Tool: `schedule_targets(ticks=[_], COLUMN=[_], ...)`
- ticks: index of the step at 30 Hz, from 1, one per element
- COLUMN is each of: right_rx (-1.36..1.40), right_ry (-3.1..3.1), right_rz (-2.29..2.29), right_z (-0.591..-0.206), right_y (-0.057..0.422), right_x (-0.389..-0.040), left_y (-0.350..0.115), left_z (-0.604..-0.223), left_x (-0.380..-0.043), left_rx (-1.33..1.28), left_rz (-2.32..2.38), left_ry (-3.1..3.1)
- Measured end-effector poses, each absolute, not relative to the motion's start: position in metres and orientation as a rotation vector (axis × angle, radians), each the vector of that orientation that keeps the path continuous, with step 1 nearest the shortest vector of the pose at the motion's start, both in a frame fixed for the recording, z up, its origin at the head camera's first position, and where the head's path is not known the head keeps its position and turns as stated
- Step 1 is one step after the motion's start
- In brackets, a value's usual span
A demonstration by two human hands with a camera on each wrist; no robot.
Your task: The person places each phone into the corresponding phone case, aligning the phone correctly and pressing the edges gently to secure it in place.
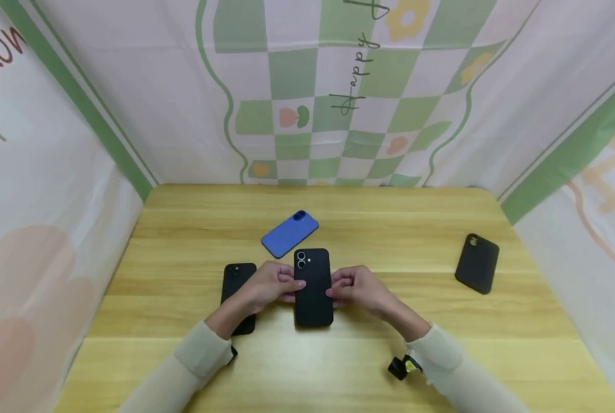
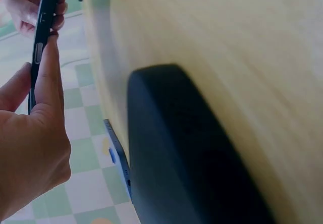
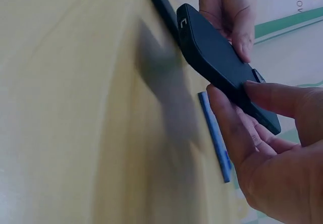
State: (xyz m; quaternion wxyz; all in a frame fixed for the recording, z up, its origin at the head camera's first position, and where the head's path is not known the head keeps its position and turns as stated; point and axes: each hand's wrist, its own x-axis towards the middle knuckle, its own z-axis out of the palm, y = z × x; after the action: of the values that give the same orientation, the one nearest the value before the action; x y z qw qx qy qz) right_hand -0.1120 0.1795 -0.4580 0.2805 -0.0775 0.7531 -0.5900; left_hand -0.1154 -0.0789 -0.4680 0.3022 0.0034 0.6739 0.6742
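- Your left hand [image 1: 271, 283] pinched the left edge of the black phone [image 1: 312, 301], thumb on its back.
- Your right hand [image 1: 358, 286] pinched its right edge.
- You held it above the wooden table [image 1: 390, 229], camera side up.
- The blue phone [image 1: 288, 236] lay just beyond it.
- A second black phone [image 1: 235, 279] lay partly hidden behind your left wrist.

Between our hands [image 1: 271, 284] [image 1: 356, 288] we see a black smartphone [image 1: 314, 298] with silver-ringed lenses [image 1: 301, 264]. Just beyond them we have a blue smartphone [image 1: 288, 236]; beside the left, a black phone [image 1: 234, 280]; well right, a black phone case [image 1: 482, 267]. Our sleeves [image 1: 201, 353] are plain cream, the tabletop [image 1: 390, 229] yellowish wood-grained, the curtain [image 1: 333, 80] ahead green-and-white checked.
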Motion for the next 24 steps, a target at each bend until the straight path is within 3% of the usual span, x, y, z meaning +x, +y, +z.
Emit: schedule_targets(ticks=[24], right_rx=[-0.253], right_ry=[2.306], right_rz=[-1.358], right_z=[-0.473], right_y=[0.166], right_x=[-0.11], left_y=[-0.077], left_z=[-0.475], left_x=[-0.113], left_rx=[-0.031], left_rz=[1.493], left_ry=[2.014])
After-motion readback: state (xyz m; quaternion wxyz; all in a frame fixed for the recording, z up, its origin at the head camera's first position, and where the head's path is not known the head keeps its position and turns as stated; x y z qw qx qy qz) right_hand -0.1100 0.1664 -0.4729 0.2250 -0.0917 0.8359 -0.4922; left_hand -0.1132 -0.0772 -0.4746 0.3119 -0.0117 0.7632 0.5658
